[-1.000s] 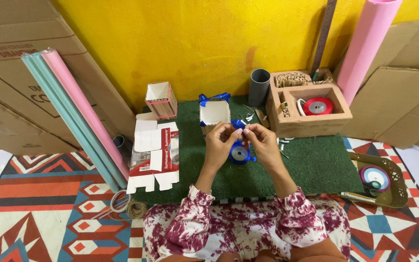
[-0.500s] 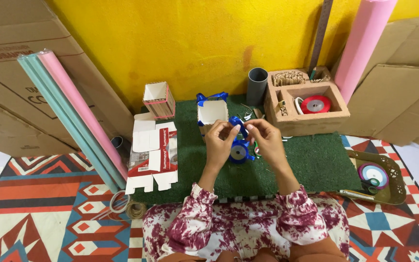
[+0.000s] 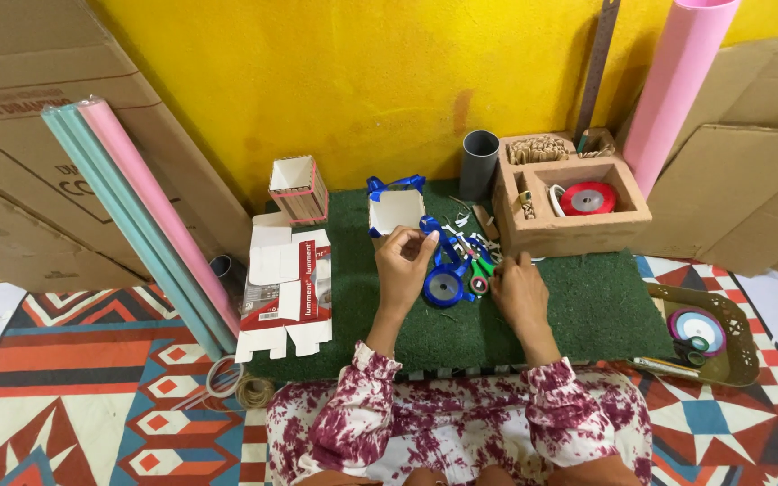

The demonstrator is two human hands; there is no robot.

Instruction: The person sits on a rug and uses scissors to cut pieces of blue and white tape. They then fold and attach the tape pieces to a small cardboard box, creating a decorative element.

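Left hand (image 3: 404,261) pinches blue ribbon (image 3: 434,232) beside white box (image 3: 395,211); right hand (image 3: 515,290) curled at green-handled scissors (image 3: 482,268), grip unclear; wooden tray (image 3: 578,236) holds red spool (image 3: 587,198).

1. Blue ribbon (image 3: 434,236): a shiny strip, pinched at its upper end by the left hand (image 3: 404,261) and held up above the green mat (image 3: 587,306); it runs down toward the spool.
2. Blue ribbon spool (image 3: 447,288): a round reel with a grey centre, lying flat on the mat just right of the left hand and between the two hands.
3. Green-handled scissors (image 3: 481,270): lying on the mat just right of the spool, with the right hand (image 3: 517,292) resting beside or on the handles; actual grip unclear.
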